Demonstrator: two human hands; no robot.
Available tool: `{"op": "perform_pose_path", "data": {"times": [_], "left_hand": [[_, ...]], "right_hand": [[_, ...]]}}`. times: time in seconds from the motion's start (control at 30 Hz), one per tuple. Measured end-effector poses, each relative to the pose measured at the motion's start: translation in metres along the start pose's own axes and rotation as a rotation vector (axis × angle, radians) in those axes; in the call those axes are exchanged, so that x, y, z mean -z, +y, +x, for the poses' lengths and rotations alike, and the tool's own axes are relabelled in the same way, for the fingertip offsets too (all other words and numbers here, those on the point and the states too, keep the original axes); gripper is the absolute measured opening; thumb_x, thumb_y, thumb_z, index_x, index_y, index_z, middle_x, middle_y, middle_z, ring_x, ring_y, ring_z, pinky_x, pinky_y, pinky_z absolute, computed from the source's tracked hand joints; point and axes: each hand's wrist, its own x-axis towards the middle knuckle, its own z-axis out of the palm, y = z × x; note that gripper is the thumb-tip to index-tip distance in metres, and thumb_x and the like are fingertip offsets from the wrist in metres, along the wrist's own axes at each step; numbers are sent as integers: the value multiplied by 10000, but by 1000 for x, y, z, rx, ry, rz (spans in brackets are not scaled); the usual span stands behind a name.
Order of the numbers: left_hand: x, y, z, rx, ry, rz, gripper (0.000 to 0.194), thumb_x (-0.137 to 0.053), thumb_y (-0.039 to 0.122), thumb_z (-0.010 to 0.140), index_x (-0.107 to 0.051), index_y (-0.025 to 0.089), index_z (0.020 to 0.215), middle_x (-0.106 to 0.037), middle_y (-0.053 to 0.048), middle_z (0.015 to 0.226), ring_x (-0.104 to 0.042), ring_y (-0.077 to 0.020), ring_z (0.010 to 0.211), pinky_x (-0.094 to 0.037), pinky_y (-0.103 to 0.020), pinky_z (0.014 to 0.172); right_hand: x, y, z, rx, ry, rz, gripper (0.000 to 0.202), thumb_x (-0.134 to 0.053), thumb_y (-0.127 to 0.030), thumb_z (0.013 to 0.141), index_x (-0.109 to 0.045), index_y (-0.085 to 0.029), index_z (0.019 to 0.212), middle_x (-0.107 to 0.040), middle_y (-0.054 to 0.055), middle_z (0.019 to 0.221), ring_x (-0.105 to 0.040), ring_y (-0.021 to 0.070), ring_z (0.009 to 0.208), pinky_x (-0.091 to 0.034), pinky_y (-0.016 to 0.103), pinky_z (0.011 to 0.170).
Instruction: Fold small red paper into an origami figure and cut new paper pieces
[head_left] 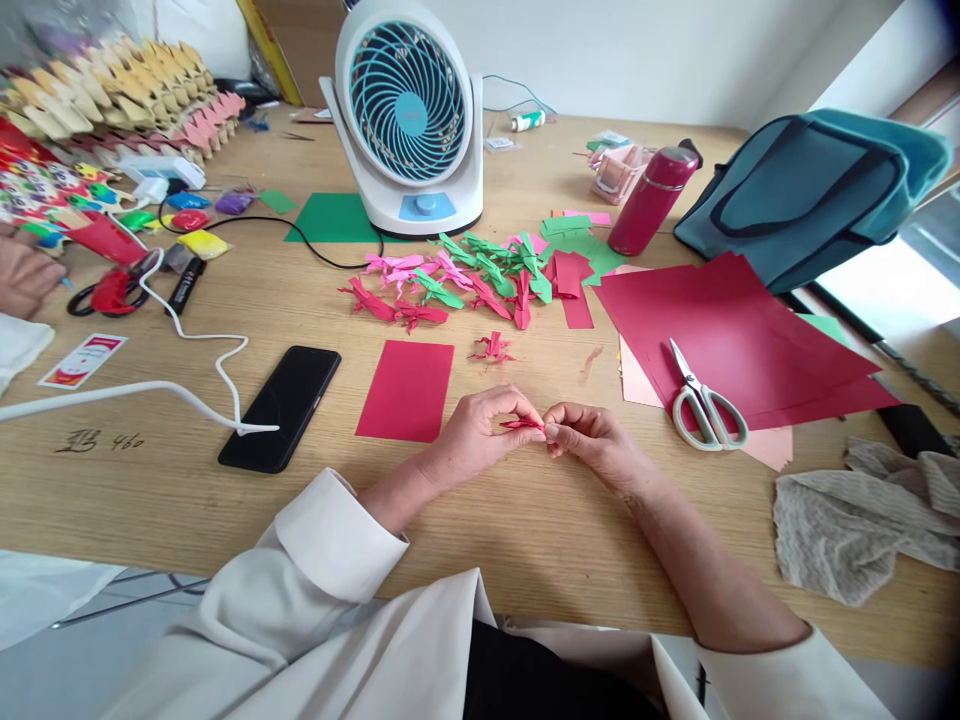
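Observation:
Between my two hands is a small folded red paper piece (520,424). My left hand (487,428) pinches it between thumb and fingers. The fingertips of my right hand (589,440) close on its right end, hiding that part. Just beyond my hands lies a small red folded paper figure (493,347) with thin legs. A flat red paper rectangle (406,391) rests to the left of it. Farther back is a pile of green, pink and red folded paper figures (491,265).
White-handled scissors (707,405) lie on large red paper sheets (750,330) at right. A black phone (281,408) with a white cable is at left. A fan (410,115), red bottle (652,200) and teal bag (802,195) stand behind. Another person's hand (26,275) shows far left.

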Motion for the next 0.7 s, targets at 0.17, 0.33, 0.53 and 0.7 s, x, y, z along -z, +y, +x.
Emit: {"op": "perform_pose_path", "data": {"times": [0.17, 0.33, 0.53, 0.7], "left_hand": [[1, -3, -1, -77, -1, 51, 76, -687, 217, 871, -682, 160, 821, -663, -30, 795, -616, -132, 765, -467, -243, 722], [0, -4, 0, -202, 31, 126, 57, -676, 213, 883, -702, 171, 855, -670, -35, 802, -618, -140, 787, -477, -251, 738], [0, -4, 1, -282, 59, 219, 87, -661, 214, 896, -703, 166, 835, -667, -32, 769, -599, -140, 760, -468, -264, 732], [0, -6, 1, -317, 74, 185, 92, -670, 221, 891, -691, 162, 823, -679, -32, 767, -596, -139, 764, -474, -263, 735]], "right_hand": [[0, -1, 1, -11, 11, -2, 355, -780, -518, 736, -671, -179, 735, -578, -17, 635, -480, 111, 593, -371, 261, 603], [3, 0, 1, -46, -9, 58, 374, -797, -517, 716, -659, -170, 694, -571, -19, 621, -471, 99, 578, -370, 253, 604], [6, 2, 1, -70, -12, 107, 337, -815, -479, 709, -679, -170, 713, -569, -25, 618, -472, 91, 578, -375, 245, 613], [3, -1, 1, -76, 6, 102, 346, -839, -474, 669, -674, -174, 717, -571, -25, 645, -479, 95, 578, -380, 245, 591]]}}
